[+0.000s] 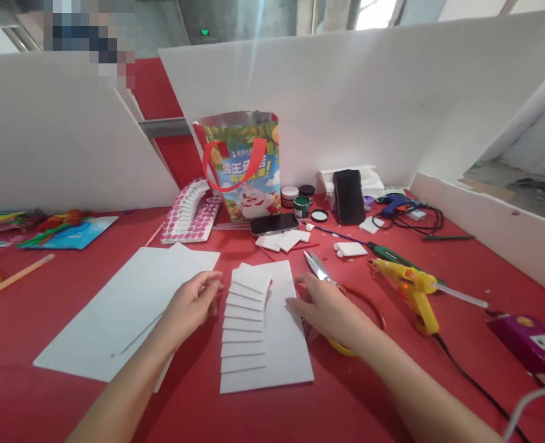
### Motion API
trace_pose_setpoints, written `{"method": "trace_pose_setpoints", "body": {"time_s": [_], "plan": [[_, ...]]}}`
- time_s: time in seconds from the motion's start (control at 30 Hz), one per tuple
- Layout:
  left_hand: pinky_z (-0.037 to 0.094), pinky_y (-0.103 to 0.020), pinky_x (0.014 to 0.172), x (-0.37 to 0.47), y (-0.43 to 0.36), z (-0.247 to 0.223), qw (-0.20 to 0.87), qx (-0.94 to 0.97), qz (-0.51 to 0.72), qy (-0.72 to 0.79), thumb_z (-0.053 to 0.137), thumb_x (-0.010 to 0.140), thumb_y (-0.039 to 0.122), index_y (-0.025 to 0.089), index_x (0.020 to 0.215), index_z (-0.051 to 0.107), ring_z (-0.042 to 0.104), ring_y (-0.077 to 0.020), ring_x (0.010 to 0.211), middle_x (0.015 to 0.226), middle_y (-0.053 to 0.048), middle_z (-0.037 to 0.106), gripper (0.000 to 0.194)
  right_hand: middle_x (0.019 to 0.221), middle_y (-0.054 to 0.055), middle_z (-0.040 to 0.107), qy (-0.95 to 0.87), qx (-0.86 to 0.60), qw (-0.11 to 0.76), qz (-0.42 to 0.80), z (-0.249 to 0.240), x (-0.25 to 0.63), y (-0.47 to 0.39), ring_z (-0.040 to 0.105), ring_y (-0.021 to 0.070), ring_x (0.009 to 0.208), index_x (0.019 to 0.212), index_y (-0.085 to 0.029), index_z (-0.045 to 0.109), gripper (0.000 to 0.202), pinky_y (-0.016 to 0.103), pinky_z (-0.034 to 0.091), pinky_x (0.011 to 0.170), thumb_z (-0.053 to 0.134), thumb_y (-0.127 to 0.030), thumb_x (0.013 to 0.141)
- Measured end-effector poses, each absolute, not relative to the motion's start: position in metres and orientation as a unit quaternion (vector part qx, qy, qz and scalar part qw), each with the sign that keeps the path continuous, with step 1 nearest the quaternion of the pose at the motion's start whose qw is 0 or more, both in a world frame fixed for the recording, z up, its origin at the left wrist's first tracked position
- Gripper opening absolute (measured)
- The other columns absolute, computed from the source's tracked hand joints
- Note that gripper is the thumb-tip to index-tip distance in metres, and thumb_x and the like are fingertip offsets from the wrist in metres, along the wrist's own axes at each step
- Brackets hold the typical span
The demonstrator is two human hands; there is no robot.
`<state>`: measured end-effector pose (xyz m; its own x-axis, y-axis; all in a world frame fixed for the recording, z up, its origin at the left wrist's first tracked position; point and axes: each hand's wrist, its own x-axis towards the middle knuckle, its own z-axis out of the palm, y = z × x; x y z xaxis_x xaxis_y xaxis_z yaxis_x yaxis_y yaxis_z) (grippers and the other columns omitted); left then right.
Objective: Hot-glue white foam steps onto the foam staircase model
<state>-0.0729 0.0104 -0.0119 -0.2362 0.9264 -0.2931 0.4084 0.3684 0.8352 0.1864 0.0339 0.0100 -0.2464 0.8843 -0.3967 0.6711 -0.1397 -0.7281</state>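
A white board [288, 344] lies on the red table, with several overlapping white strips [243, 335] stacked like steps along its left side. To the left of these strips is my left hand [197, 301], its fingers curled loosely with gaps between them and nothing in them. My right hand [321, 304] is at the board's right edge, fingers apart and holding nothing. Scissors [319, 267] with orange and yellow handles lie beside and partly beneath my right hand. Larger white sheets [133, 301] lie under and beyond my left forearm.
A yellow glue gun [408, 283] and a purple box [528, 344] are at the right. Behind stand a colourful bag [251, 178], paint jars [301, 207] and a phone [348, 197]; another phone [274, 224] lies flat. Craft sticks [20, 275] are at the left.
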Motion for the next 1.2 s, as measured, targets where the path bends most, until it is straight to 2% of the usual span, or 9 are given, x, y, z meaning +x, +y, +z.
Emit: {"method": "trace_pose_setpoints", "body": {"time_s": [0.1, 0.2, 0.3, 0.47, 0.6, 0.73, 0.9, 1.07, 1.2], "plan": [[0.04, -0.028, 0.051, -0.072, 0.014, -0.019, 0.402, 0.485, 0.289, 0.721, 0.052, 0.085, 0.054, 0.019, 0.118, 0.061, 0.052, -0.0142, 0.05, 0.073, -0.001, 0.067, 0.049, 0.069, 0.004, 0.065, -0.685, -0.612, 0.097, 0.383, 0.013, 0.186, 0.033, 0.059, 0.0184, 0.057, 0.113, -0.011, 0.061, 0.023, 0.028, 0.035, 0.058, 0.06, -0.023, 0.092], [0.041, -0.028, 0.052, -0.068, 0.016, -0.021, 0.412, 0.493, 0.27, 0.718, 0.046, 0.089, 0.056, 0.018, 0.121, 0.061, 0.051, -0.0156, 0.047, 0.056, 0.004, 0.057, 0.052, 0.072, 0.006, 0.068, -0.711, -0.608, 0.097, 0.34, 0.012, 0.184, 0.034, 0.061, 0.0198, 0.065, 0.112, -0.012, 0.063, 0.021, 0.028, 0.035, 0.063, 0.058, -0.024, 0.095], [0.042, -0.028, 0.05, -0.063, 0.016, -0.019, 0.432, 0.494, 0.262, 0.708, 0.043, 0.091, 0.055, 0.016, 0.12, 0.061, 0.052, -0.0158, 0.046, 0.056, 0.004, 0.057, 0.052, 0.082, 0.007, 0.071, -0.736, -0.598, 0.1, 0.302, 0.01, 0.184, 0.034, 0.062, 0.0177, 0.068, 0.11, -0.014, 0.064, 0.019, 0.026, 0.036, 0.065, 0.051, -0.024, 0.1], [0.045, -0.028, 0.048, -0.059, 0.015, -0.016, 0.454, 0.488, 0.262, 0.698, 0.046, 0.091, 0.051, 0.017, 0.122, 0.059, 0.056, -0.0165, 0.044, 0.056, 0.004, 0.059, 0.048, 0.066, 0.001, 0.065, -0.746, -0.596, 0.081, 0.285, 0.009, 0.184, 0.035, 0.054, 0.0135, 0.051, 0.092, -0.016, 0.062, 0.022, 0.025, 0.032, 0.059, 0.043, -0.023, 0.103], [0.049, -0.029, 0.048, -0.061, 0.012, -0.02, 0.456, 0.481, 0.276, 0.696, 0.046, 0.091, 0.05, 0.017, 0.124, 0.057, 0.058, -0.017, 0.043, 0.059, 0.004, 0.062, 0.047, 0.08, 0.006, 0.069, -0.757, -0.593, 0.074, 0.262, 0.008, 0.183, 0.036, 0.061, 0.0173, 0.069, 0.089, -0.016, 0.061, 0.023, 0.026, 0.032, 0.063, 0.044, -0.022, 0.102], [0.048, -0.028, 0.045, -0.063, 0.008, -0.025, 0.435, 0.487, 0.288, 0.7, 0.05, 0.089, 0.056, 0.019, 0.115, 0.059, 0.058, -0.0164, 0.045, 0.062, 0.003, 0.062, 0.046, 0.094, 0.011, 0.071, -0.768, -0.586, 0.058, 0.252, 0.009, 0.18, 0.034, 0.063, 0.0214, 0.084, 0.095, -0.014, 0.064, 0.019, 0.027, 0.032, 0.067, 0.047, -0.021, 0.101], [0.04, -0.026, 0.036, -0.064, 0.003, -0.023, 0.466, 0.433, 0.307, 0.708, 0.052, 0.085, 0.057, 0.021, 0.104, 0.057, 0.05, -0.0145, 0.038, 0.055, 0.008, 0.051, 0.041, 0.076, 0.006, 0.067, -0.775, -0.574, 0.027, 0.263, 0.009, 0.174, 0.024, 0.059, 0.0178, 0.068, 0.085, -0.016, 0.062, 0.019, 0.028, 0.027, 0.058, 0.049, -0.022, 0.099], [0.048, -0.028, 0.045, -0.06, 0.004, -0.018, 0.483, 0.421, 0.331, 0.693, 0.056, 0.082, 0.055, 0.02, 0.107, 0.057, 0.055, -0.0146, 0.046, 0.064, 0.006, 0.057, 0.044, 0.079, 0.004, 0.061, -0.783, -0.573, 0.019, 0.243, 0.006, 0.176, 0.025, 0.055, 0.0164, 0.069, 0.086, -0.016, 0.06, 0.013, 0.027, 0.027, 0.059, 0.052, -0.019, 0.096], [0.051, -0.031, 0.052, -0.058, 0.01, -0.021, 0.485, 0.425, 0.345, 0.682, 0.056, 0.081, 0.058, 0.017, 0.116, 0.056, 0.06, -0.0167, 0.052, 0.069, 0.003, 0.061, 0.054, 0.089, 0.006, 0.059, -0.787, -0.576, 0.017, 0.223, 0.001, 0.176, 0.03, 0.055, 0.0139, 0.071, 0.088, -0.016, 0.06, 0.021, 0.026, 0.032, 0.062, 0.044, -0.016, 0.101]]}}
